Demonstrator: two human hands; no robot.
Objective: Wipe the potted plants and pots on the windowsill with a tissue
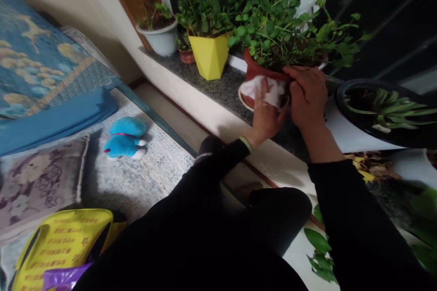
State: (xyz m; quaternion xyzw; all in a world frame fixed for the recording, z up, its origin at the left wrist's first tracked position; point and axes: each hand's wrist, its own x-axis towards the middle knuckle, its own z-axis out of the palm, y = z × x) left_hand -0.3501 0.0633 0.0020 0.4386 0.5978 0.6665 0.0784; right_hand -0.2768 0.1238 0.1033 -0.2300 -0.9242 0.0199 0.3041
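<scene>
My left hand [265, 117] presses a white and pinkish cloth [251, 88] against the lower front of a reddish-brown flower pot [251, 64]. Leafy green stems [273, 32] spill over that pot's rim. Its base stands in a saucer with a pale edge, partly covered by the cloth. My right hand [310, 95] is closed on the pot's rim at the right side; the fingertips are partly hidden. Just left of the pot is a yellow faceted planter [209, 57] with a bushy plant.
The pots stand on a dark stone windowsill [223, 95]. A white planter with a black rim [341, 100] is close by my right wrist. Further left are a small red-brown pot [186, 56] and a pale grey pot [160, 40]. A blue plush toy [124, 138] and yellow bag [64, 241] lie at left.
</scene>
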